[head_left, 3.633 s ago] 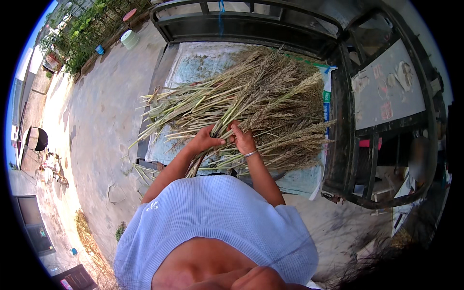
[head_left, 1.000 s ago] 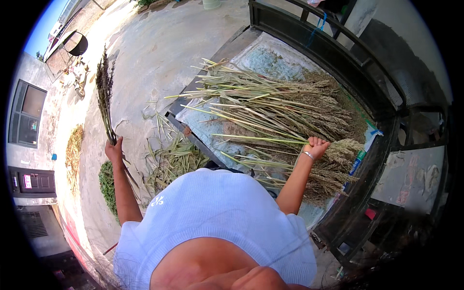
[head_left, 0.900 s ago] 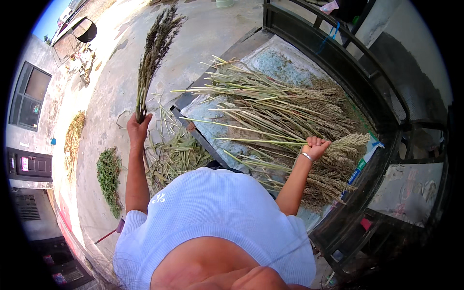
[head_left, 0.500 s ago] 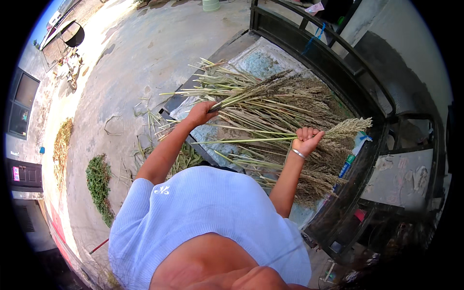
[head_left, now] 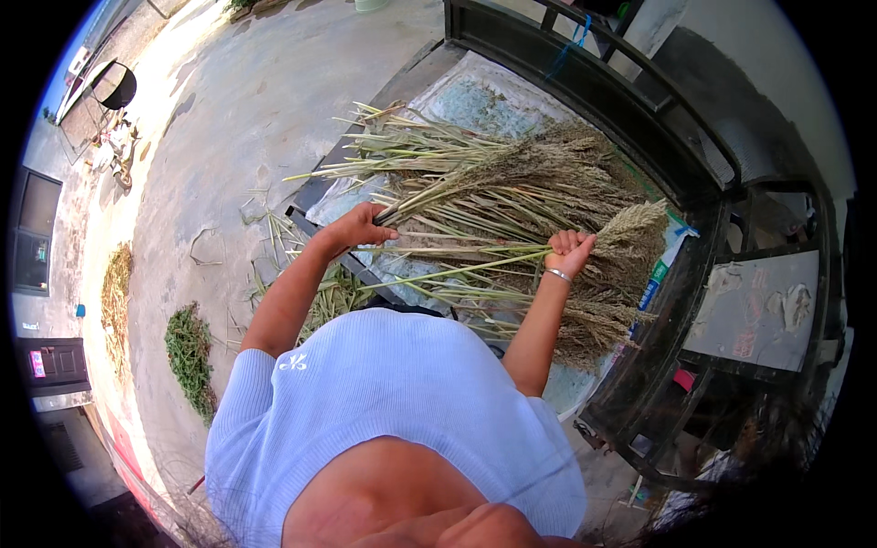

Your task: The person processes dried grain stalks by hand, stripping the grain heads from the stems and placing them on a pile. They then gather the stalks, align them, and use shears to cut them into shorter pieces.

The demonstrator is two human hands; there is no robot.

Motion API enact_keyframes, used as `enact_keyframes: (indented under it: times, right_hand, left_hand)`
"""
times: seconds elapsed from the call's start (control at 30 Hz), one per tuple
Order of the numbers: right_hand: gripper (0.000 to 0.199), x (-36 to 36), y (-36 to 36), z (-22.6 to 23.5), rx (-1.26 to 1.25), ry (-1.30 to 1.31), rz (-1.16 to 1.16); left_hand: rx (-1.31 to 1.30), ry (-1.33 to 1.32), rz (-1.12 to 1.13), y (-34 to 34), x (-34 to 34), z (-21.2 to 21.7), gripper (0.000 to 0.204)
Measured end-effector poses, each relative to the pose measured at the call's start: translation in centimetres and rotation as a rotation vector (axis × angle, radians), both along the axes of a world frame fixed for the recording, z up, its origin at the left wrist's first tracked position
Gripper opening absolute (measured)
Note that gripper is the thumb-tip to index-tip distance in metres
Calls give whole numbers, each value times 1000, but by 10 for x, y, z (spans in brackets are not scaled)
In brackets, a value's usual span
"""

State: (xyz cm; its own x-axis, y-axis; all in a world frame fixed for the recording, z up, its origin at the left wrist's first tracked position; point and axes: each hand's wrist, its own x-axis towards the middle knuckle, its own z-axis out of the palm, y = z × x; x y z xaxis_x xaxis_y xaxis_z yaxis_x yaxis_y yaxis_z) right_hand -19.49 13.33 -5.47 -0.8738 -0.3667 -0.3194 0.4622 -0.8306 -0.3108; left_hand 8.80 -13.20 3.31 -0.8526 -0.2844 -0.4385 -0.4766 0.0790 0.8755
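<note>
Straw bundle: dry, tan stalks (head_left: 475, 183) are lying in the left hand's grip, stem ends at the palm, seed heads fanning away to the upper right.
Left hand: (head_left: 358, 226) is closing around the butt end of that bundle, at the pile's near-left edge.
Right hand: (head_left: 568, 251) is fisting around a separate green-yellow stalk (head_left: 457, 268), which is running leftward toward the other hand.
Pile: (head_left: 548, 274) is spreading over the sheet-covered cart bed (head_left: 457, 96), directly ahead of both hands.
Long axis: both gripped stalks are running roughly left-right; the left hand is nearer the cut ends.

Stalk pile (head_left: 512, 210) on flatbed (head_left: 475, 100) (railing (head_left: 594, 91) behind); ground (head_left: 247, 110) left.
</note>
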Motion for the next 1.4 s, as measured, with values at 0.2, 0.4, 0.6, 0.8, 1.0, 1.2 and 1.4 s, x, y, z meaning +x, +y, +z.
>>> enact_keyframes:
  times: [0.2, 0.4, 0.6, 0.8, 1.0, 1.2, 1.4]
  right_hand:
    - [44, -17, -4, -14, -39, -42, 1]
    - [44, -27, -3, -11, -55, 46, 17]
    - [42, -12, 4, -17, 9, 46, 51]
    - [42, -8, 18, -46, 145, -67, -8]
    - [44, 1, 37, -122, -30, -340, 2]
    - [40, 3, 38, -92, -16, -230, 239]
    - [33, -4, 33, -98, 55, -285, 107]
  left_hand:
    - [198, -36, 6, 1, 4, 21, 16]
    - [312, -97, 42, -3, -5, 10, 16]
    - [-5, -171, 28, -9, -14, -39, 4]
    - [-86, -176, -295, 5, -6, -66, 3]
    - [533, -129, -22, 46, 7, -31, 10]
    - [261, -142, 223, 40, 14, -46, 14]
    - [220, -213, 91, 38, 10, -64, 17]
